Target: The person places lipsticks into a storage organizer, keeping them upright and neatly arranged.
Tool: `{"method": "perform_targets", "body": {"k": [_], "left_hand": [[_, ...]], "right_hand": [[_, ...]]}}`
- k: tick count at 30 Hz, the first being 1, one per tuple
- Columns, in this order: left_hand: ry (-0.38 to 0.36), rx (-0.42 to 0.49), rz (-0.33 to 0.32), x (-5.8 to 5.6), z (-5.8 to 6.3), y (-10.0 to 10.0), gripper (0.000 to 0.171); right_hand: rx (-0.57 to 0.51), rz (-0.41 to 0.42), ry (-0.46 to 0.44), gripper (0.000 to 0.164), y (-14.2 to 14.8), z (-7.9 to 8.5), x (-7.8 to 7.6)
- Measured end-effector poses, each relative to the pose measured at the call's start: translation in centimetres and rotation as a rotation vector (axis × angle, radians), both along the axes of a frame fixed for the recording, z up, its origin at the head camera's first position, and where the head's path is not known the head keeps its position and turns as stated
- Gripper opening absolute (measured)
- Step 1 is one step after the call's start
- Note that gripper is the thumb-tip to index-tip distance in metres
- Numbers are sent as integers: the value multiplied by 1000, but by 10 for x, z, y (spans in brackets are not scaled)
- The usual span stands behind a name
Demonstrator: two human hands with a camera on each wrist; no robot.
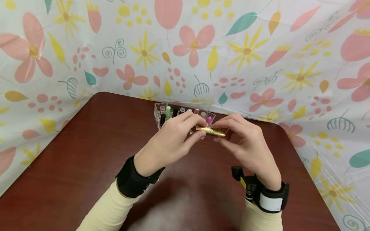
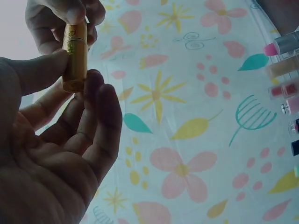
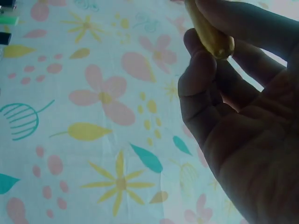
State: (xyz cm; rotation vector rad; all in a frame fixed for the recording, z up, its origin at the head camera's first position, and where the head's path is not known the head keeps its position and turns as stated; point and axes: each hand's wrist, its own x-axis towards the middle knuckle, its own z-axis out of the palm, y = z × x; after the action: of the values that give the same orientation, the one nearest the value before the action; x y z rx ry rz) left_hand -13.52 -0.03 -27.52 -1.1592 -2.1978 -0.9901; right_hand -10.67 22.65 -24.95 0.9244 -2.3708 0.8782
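Note:
A gold lipstick tube point(image 1: 212, 131) lies nearly level between both hands, above the table. My left hand point(image 1: 176, 136) pinches its left end between thumb and fingers. At the other, tapered end, my right hand point(image 1: 241, 138) grips it with thumb and fingertips. The left wrist view shows the tube point(image 2: 75, 60) upright in the frame, with the left thumb against its side and the right fingers at its top. In the right wrist view, the rounded gold tip point(image 3: 222, 48) pokes out beneath the right thumb.
Behind the hands, a clear acrylic organizer point(image 1: 157, 112) holds several lipsticks and small tubes, partly hidden by the hands. It stands on a dark reddish-brown table point(image 1: 101, 144), near the back edge. A flower-patterned cloth point(image 1: 138, 73) hangs behind and along the sides.

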Motion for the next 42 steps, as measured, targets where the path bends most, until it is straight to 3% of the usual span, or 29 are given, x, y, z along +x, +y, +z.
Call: {"method": "perform_targets", "body": {"k": [6,13,21,29,36,42], "left_hand": [[-8,-5,-28,-1,-2,-4,21],[-22,-29,-10,-3,3,-9,15],[-33,-65,34,0,2,-11,20],[51,-145,158,0,-2,-11,19],[61,-161,169,-4,-3,-12,17],[50,-238,203,-15,-12,-9,16]], "right_hand": [[-30,6,-29,38,-2,-5,2],[-30,-2,-29,37,-5,-2,1],[-11,19,22,38,-7,-6,-2],[26,10,25,40,-8,-9,-3],[34,15,31,36,-11,-12,-11],[35,-9,-43,32,-10,-22,-26]]}}
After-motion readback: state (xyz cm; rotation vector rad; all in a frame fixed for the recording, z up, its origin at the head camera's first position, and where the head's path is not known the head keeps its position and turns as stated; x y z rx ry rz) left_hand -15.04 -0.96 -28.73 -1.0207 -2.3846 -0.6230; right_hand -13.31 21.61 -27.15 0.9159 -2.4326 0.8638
